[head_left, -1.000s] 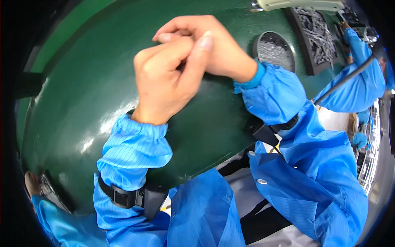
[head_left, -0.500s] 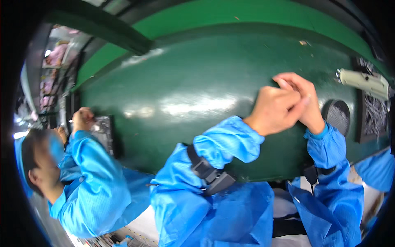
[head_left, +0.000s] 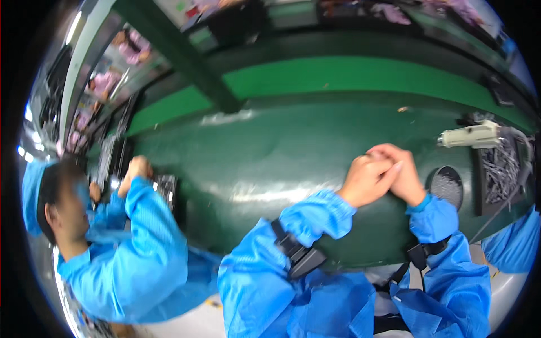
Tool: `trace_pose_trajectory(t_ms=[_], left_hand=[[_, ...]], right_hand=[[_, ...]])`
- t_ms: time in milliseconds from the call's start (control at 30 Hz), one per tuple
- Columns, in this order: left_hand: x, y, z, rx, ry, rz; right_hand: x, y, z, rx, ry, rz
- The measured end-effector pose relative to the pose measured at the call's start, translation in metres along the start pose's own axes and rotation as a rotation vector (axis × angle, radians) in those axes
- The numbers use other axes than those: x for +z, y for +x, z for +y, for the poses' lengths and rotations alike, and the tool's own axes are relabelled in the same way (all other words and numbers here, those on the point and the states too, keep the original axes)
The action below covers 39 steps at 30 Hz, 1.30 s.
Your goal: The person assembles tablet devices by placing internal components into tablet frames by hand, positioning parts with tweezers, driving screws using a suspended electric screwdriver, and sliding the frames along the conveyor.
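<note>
Both hands are together over the dark green table, near its front edge on the person's right. Left hand is curled, fingers folded in, knuckles pressed against the right. Right hand is wrapped over and beside it, fingers bent down across the left fingertips. Grip reads narrow and pinched on both, touching each other; whatever sits between the fingers is hidden, so can't tell what they hold, if anything. Nearest thing: one round dark dish just beside the right wrist, filled with fine grey bits too small to make out. Past it, one black tray of thin metal pieces, heaped, not countable. One pale grey power tool lies above the tray, nose pointing left, with a cable trailing off to the right. Two blue sleeves on the person, each with one black strap: left, right. One co-worker at far left in the same blue coat and cap, one raised hand at a dark tray on the table edge, well apart from the person's hands. One more blue sleeve shows at far right edge. A green beam runs diagonally above the table; shelves behind it are blurred.
</note>
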<state>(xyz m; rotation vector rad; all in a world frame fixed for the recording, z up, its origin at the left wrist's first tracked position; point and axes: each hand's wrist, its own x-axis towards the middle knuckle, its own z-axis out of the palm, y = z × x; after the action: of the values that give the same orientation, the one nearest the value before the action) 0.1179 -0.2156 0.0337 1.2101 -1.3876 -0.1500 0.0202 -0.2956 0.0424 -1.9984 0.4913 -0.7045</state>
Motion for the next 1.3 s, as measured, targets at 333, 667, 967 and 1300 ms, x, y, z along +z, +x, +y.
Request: trace_pose_trajectory(t_ms=[333,667,967,1300], left_hand=[[-0.015,-0.011,0.005,-0.317,-0.057,-0.196],[-0.015,-0.014,-0.007,-0.263,0.005,-0.218],[-0.008,-0.008,0.003,-0.301,0.017,-0.195],[-0.006,-0.002,0.004,-0.307,0.039,-0.203]], right_hand=[[0.013,-0.01,0.012,-0.07,-0.078,0.017],[0.013,-0.008,0.018,-0.104,-0.121,-0.014],[0.009,-0.005,0.021,-0.167,-0.1,0.067],[0.014,-0.001,0.027,-0.184,-0.098,0.131]])
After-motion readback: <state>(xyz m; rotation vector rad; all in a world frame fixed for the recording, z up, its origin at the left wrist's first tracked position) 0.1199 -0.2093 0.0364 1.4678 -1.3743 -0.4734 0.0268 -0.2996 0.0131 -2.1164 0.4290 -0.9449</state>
